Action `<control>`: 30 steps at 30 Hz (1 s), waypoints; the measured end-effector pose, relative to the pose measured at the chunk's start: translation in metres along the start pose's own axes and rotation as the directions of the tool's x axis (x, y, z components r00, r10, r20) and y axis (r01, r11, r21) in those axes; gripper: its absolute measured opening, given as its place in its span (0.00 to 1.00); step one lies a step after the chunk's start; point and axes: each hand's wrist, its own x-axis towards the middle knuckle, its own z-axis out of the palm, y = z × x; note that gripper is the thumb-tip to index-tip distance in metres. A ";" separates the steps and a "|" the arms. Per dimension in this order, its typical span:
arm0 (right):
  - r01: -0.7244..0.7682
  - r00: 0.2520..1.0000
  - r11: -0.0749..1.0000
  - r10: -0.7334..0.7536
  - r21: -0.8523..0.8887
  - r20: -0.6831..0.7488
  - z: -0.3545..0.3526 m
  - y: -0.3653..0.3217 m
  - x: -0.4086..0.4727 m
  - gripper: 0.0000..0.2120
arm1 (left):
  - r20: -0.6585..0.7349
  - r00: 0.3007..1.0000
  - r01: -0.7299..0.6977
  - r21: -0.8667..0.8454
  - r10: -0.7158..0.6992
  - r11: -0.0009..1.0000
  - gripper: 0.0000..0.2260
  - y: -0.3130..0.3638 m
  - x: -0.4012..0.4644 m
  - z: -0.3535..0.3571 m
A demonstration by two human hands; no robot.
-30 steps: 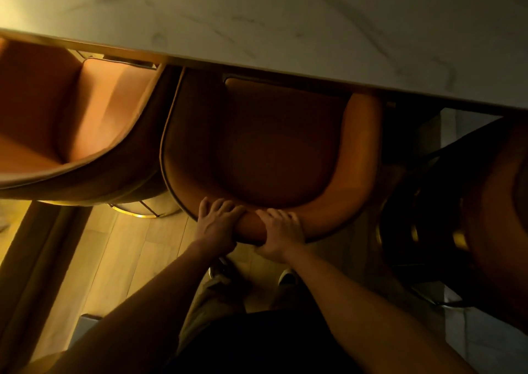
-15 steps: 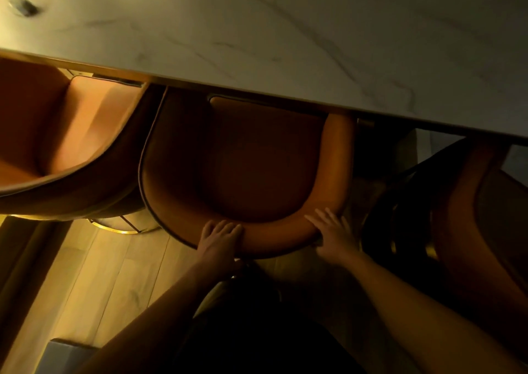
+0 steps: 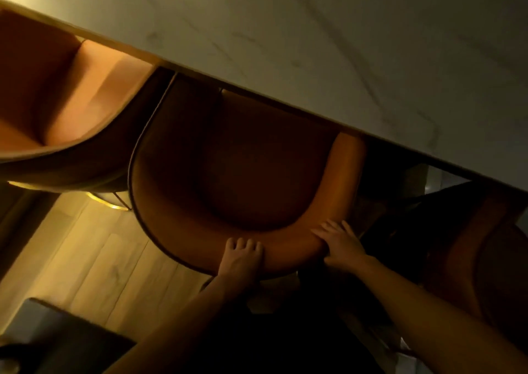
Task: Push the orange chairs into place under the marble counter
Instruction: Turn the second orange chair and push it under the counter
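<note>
The middle orange chair (image 3: 243, 173) sits below me with the front of its seat tucked under the marble counter (image 3: 328, 45). My left hand (image 3: 241, 259) curls over the top of its curved backrest near the centre. To the right, my right hand (image 3: 341, 245) lies on the same backrest at its right bend, fingers spread over the rim. A second orange chair (image 3: 71, 102) stands at the left, partly under the counter. A third orange chair (image 3: 485, 259) is at the right in deep shadow, farther out from the counter.
Light wood floor (image 3: 94, 259) shows at lower left, with a gold round chair base (image 3: 111, 201) under the left chair. A dark flat object (image 3: 57, 342) lies at the bottom left corner. My legs are below the chair back in shadow.
My right hand slid from beside the left hand out to the right bend of the backrest. The view has tilted, so the counter edge now runs diagonally.
</note>
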 end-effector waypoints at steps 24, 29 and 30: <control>0.250 0.968 0.929 -0.234 -0.272 0.091 -0.010 0.060 0.051 0.44 | -0.115 0.864 0.467 -0.178 -0.490 0.866 0.21 0.086 0.026 0.004; 0.249 0.968 0.930 -0.231 -0.271 0.097 -0.006 0.061 0.053 0.45 | -0.105 0.861 0.480 -0.160 -0.498 0.863 0.22 0.089 0.027 0.003; 0.251 0.967 0.928 -0.233 -0.275 0.099 -0.006 0.061 0.053 0.45 | -0.108 0.859 0.482 -0.153 -0.500 0.863 0.22 0.089 0.026 0.002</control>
